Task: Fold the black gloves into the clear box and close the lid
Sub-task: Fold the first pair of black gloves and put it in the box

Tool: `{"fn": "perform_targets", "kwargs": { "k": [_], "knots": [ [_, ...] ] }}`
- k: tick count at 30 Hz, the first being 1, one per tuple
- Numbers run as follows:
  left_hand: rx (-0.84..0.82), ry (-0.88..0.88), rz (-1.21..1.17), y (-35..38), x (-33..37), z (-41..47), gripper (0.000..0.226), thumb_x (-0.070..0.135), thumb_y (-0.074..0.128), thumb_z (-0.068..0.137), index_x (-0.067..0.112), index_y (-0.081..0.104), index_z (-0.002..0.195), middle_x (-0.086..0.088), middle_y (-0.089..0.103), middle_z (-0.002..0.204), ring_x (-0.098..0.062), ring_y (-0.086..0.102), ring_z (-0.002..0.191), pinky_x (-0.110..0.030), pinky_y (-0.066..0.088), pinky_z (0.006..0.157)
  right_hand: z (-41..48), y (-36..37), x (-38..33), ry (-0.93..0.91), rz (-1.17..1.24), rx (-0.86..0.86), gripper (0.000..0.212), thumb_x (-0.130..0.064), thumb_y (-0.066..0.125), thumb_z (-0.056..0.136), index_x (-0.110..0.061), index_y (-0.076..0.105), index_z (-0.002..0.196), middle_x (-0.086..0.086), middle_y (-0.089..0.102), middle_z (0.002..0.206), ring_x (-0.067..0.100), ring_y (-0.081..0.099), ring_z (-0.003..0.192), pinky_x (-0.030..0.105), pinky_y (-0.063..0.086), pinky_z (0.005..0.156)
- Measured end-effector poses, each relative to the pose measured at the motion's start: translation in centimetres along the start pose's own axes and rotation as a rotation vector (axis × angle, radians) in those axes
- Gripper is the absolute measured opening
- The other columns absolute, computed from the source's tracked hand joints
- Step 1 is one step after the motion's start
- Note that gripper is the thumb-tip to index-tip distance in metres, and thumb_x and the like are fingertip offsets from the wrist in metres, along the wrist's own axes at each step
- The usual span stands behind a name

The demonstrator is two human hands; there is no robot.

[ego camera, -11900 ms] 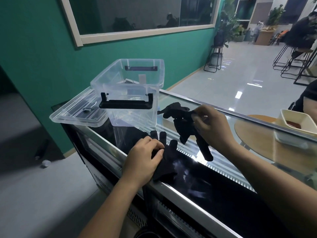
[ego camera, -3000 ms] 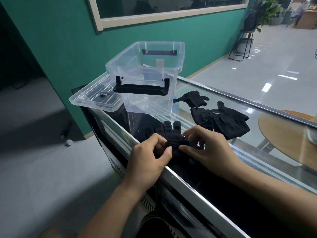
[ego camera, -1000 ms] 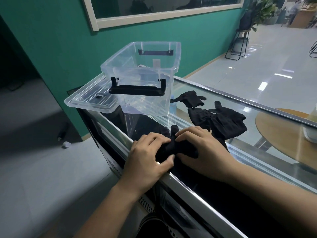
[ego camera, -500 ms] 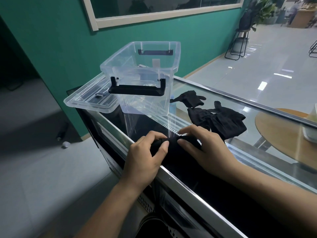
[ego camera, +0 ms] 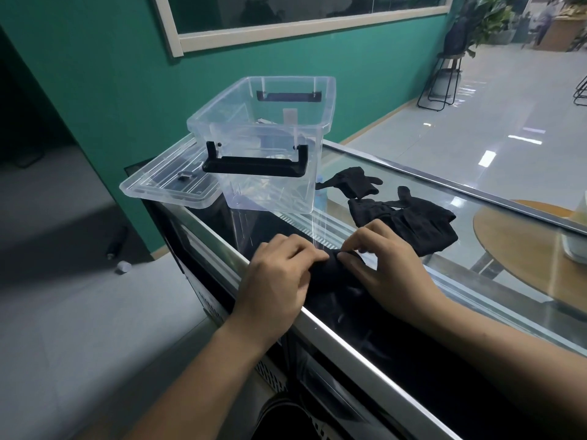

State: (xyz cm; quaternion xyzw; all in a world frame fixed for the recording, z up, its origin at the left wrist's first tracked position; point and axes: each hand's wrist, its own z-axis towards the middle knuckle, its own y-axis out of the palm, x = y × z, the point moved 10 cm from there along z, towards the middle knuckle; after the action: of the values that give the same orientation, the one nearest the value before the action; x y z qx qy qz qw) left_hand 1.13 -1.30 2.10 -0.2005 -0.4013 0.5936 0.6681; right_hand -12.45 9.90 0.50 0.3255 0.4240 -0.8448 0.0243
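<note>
A folded black glove (ego camera: 330, 271) lies on the glass counter top near its front edge. My left hand (ego camera: 276, 281) grips its left end and my right hand (ego camera: 387, 265) pinches its right end. Beyond them lie a pile of black gloves (ego camera: 409, 222) and a single black glove (ego camera: 352, 182). The clear box (ego camera: 263, 144) with black handles stands open behind, with no glove visible inside. Its clear lid (ego camera: 168, 185) lies flat to the box's left, part under it.
The glass counter (ego camera: 476, 281) has a metal front edge (ego camera: 349, 338) with floor below to the left. A green wall rises behind the box. A round wooden table (ego camera: 524, 249) shows through the glass at right.
Both hands have folded the glove into a compact bundle and now hold its two ends. The box, lid and other gloves have not moved.
</note>
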Motion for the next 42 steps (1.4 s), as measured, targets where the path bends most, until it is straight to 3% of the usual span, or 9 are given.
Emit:
{"fn": "perform_targets", "kwargs": {
  "k": [2,5,8,14,19,23,28,34,42],
  "knots": [
    [-0.026,0.007,0.000,0.2,0.2,-0.2,0.031,0.014,0.072,0.092,0.020,0.080,0.122,0.007,0.072,0.114,-0.017,0.065,0.108,-0.040,0.054,0.092,0.0,0.1,-0.1,-0.012,0.001,-0.010,0.007,-0.033,0.074,0.099,-0.031,0.069,0.094,-0.016,0.060,0.096,0.007,0.062,0.094,0.033,0.054,0.085],
    [-0.116,0.007,0.018,0.6,0.4,-0.3,0.040,0.033,0.071,0.092,0.025,0.074,0.131,0.010,0.068,0.120,-0.015,0.063,0.113,-0.038,0.055,0.097,0.0,0.3,-0.1,-0.022,0.007,-0.023,0.011,-0.035,0.068,0.101,-0.029,0.069,0.091,-0.015,0.064,0.088,0.006,0.063,0.089,0.038,0.054,0.085],
    [-0.179,0.017,0.036,0.7,0.3,-0.1,0.047,0.026,0.074,0.091,0.028,0.070,0.138,0.011,0.066,0.124,-0.014,0.061,0.117,-0.036,0.057,0.099,0.1,0.5,0.1,-0.012,0.008,-0.040,0.011,-0.030,0.064,0.101,-0.028,0.071,0.092,-0.016,0.067,0.086,0.005,0.064,0.088,0.034,0.051,0.085],
    [-0.170,0.095,0.071,0.6,0.3,0.7,0.048,0.003,0.074,0.090,0.021,0.072,0.134,0.007,0.069,0.117,-0.018,0.064,0.110,-0.039,0.061,0.088,0.1,0.3,0.4,0.052,0.038,-0.055,0.011,-0.017,0.068,0.101,-0.027,0.073,0.097,-0.015,0.072,0.088,0.006,0.066,0.088,0.010,0.043,0.073],
    [-0.116,0.204,0.064,-0.6,0.3,1.3,0.046,-0.007,0.078,0.085,0.013,0.077,0.127,0.000,0.073,0.111,-0.023,0.068,0.103,-0.041,0.063,0.084,0.1,0.3,1.0,0.116,0.106,-0.044,0.008,-0.024,0.067,0.104,-0.031,0.069,0.101,-0.019,0.070,0.085,0.005,0.063,0.082,0.017,0.040,0.072],
    [-0.061,0.250,0.057,-3.9,-0.1,3.9,0.047,-0.008,0.079,0.084,0.011,0.077,0.127,-0.003,0.074,0.114,-0.024,0.068,0.105,-0.039,0.060,0.094,0.0,0.2,0.7,0.122,0.143,-0.061,0.009,-0.032,0.062,0.107,-0.036,0.064,0.099,-0.025,0.068,0.088,0.008,0.058,0.075,0.017,0.040,0.066],
    [0.049,0.287,0.150,-9.6,-0.8,8.9,0.042,-0.009,0.080,0.084,0.003,0.079,0.124,-0.014,0.077,0.116,-0.031,0.073,0.107,-0.027,0.051,0.109,-0.1,0.4,0.6,0.114,0.147,-0.087,0.011,-0.034,0.062,0.108,-0.032,0.068,0.098,-0.021,0.069,0.090,0.008,0.063,0.081,0.018,0.044,0.069],
    [0.162,0.337,0.250,-16.0,-1.4,15.6,0.036,-0.002,0.077,0.091,0.006,0.078,0.126,-0.014,0.077,0.119,-0.034,0.073,0.109,-0.045,0.058,0.101,0.0,0.2,0.4,0.104,0.146,-0.079,0.014,-0.029,0.065,0.107,-0.029,0.070,0.094,-0.020,0.069,0.088,0.005,0.064,0.085,0.014,0.044,0.070],
    [-0.028,0.208,0.252,-12.8,-6.8,21.5,0.034,-0.004,0.073,0.088,0.010,0.078,0.118,-0.012,0.075,0.111,-0.035,0.071,0.100,-0.043,0.058,0.091,0.0,0.4,0.3,0.107,0.153,-0.091,0.016,-0.028,0.065,0.107,-0.031,0.070,0.092,-0.022,0.067,0.087,0.004,0.064,0.082,0.013,0.042,0.069]
  ]
}}
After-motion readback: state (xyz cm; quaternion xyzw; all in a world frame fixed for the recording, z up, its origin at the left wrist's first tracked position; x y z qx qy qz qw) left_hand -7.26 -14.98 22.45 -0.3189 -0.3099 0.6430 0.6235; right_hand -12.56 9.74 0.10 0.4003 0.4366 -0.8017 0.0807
